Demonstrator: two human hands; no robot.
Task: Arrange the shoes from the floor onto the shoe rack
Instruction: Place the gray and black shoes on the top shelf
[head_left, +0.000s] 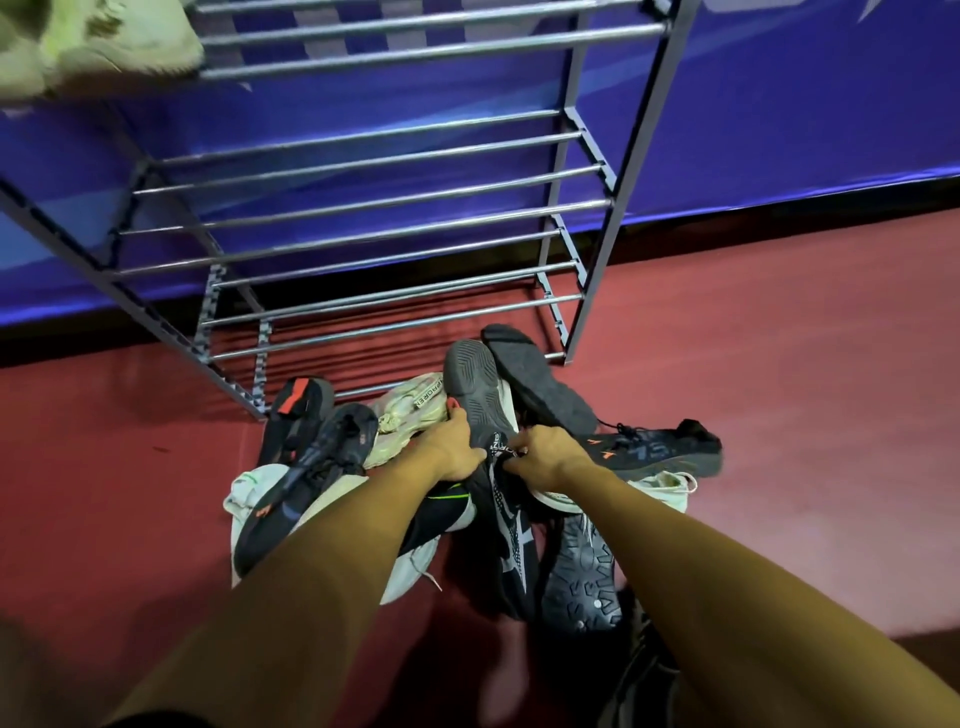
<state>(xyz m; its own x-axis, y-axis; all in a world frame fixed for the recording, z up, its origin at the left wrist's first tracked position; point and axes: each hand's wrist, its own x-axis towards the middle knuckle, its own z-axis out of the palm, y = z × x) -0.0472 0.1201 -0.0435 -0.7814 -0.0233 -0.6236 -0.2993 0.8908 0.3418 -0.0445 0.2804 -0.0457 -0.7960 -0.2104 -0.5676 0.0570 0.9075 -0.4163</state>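
Shoes, dark and pale trainers tangled in a heap, lie on the red floor just in front of the grey metal shoe rack with chrome bar shelves; the farthest ones touch its lowest tier. I have both hands down in the middle of the heap. My left hand has its fingers curled over the edge of a dark trainer lying upside down, grey patterned sole facing up. My right hand pinches the collar of a black knit trainer with white markings just beside it. I cannot tell whether these two are a pair.

I judge the grips are meant to work one shoe loose: laces and uppers overlap here, so a pinch at the collar gives a firm handle while the other hand steadies its neighbour. The upturned trainer would need flipping before it sits on the bars.

As for what the rack holds, the only footwear I can see on it is a pair of pale cream-green sneakers on an upper tier, at its left end.
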